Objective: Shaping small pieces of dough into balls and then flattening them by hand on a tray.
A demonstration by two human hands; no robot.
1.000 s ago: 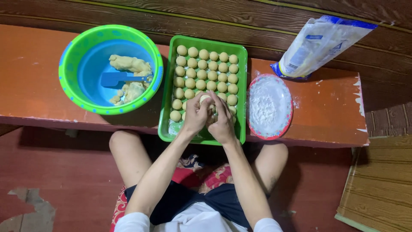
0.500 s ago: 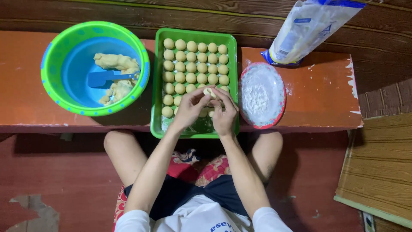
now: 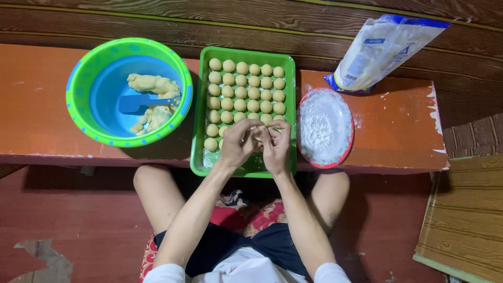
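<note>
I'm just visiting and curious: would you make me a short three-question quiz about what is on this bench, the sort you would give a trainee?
1. True or false: the green tray stands between the round basin and the plate of white powder.
2. What lies in the basin with the lumps of dough? A) a blue scraper B) a metal whisk C) a rolling pin
3. Fill in: the left hand and right hand meet over the ____ edge of the tray, pinching a small piece of dough.

Key: 1 true. 2 A, the blue scraper. 3 near, the edge closest to the person.
</note>
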